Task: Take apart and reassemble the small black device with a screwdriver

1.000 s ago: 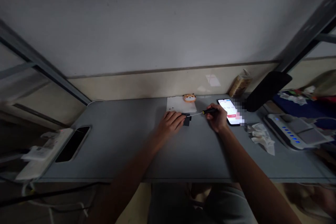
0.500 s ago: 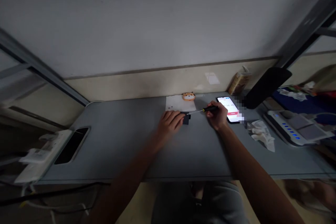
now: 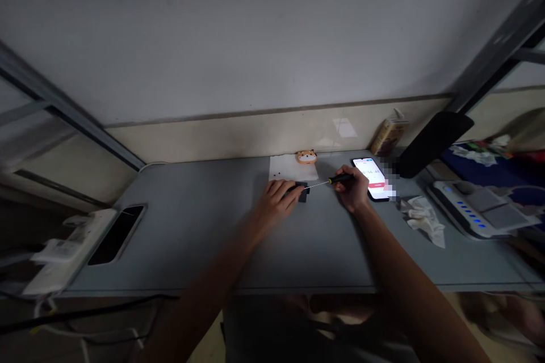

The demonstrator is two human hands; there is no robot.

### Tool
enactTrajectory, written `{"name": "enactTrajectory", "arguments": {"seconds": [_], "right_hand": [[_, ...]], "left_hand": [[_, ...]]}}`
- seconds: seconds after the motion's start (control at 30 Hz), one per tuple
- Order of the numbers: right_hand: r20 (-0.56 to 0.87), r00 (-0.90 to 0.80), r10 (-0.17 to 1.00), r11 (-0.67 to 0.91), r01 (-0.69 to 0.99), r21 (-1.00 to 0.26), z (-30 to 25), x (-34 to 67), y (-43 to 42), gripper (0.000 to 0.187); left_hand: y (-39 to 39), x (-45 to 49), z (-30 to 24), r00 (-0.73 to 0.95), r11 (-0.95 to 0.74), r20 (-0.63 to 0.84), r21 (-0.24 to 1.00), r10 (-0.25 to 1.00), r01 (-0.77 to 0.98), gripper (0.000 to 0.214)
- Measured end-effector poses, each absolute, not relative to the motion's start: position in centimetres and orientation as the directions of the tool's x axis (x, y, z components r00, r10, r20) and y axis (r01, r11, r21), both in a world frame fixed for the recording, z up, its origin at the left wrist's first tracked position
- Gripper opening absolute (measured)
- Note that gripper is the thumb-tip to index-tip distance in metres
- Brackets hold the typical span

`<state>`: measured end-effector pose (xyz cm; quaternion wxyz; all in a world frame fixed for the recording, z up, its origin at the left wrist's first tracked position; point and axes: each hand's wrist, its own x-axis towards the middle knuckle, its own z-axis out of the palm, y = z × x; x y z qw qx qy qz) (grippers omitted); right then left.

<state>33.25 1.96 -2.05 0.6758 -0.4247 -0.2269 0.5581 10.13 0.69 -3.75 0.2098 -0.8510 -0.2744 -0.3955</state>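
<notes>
Dim, underexposed view; harsh glare only from the smartphone screen [image 3: 369,177], a pixelated patch [image 3: 388,178] just beside it, edges bowed by wide-angle distortion and softly blurred.

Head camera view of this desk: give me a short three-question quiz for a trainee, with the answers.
1. Which hand holds the screwdriver?
2. True or false: the orange animal-face toy sits at the near edge of the white paper sheet.
3. Fill in the blank: the screwdriver's thin shaft points toward the ____ under the left hand.

Key:
1. The right hand.
2. False: it sits at the far edge.
3. Small black object.
</notes>
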Motion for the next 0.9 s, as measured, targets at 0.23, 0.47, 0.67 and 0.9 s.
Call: {"name": "enactTrajectory", "arguments": {"seconds": [0.23,0.47,0.67,0.9], "right_hand": [[-0.136,0.337,0.932,0.044,-0.476,-0.878,-2.7,33.3,2.3,0.026],[0.176,0.137,0.975,0.16,0.121,-0.98,-3.0,30.9,1.9,0.051],[0.204,0.031,0.979,0.198,0.132,-0.971,-3.7,30.4,2.0,0.047],[0.142,0.021,0.99,0.138,0.117,-0.984,-3.9,30.4,2.2,0.047]], "left_hand": [[0.7,9.8,-4.6,0.624,-0.731,0.723,-0.249,0.295,0.635,0.028],[0.2,9.9,-4.4,0.685,-0.771,0.674,-0.269,0.278,0.578,0.033],[0.7,8.6,-3.1,0.7,-0.843,0.642,-0.154,0.311,0.516,0.034],[1.0,6.8,-2.1,0.579,-0.813,0.596,0.249,0.556,0.526,0.034]]}}
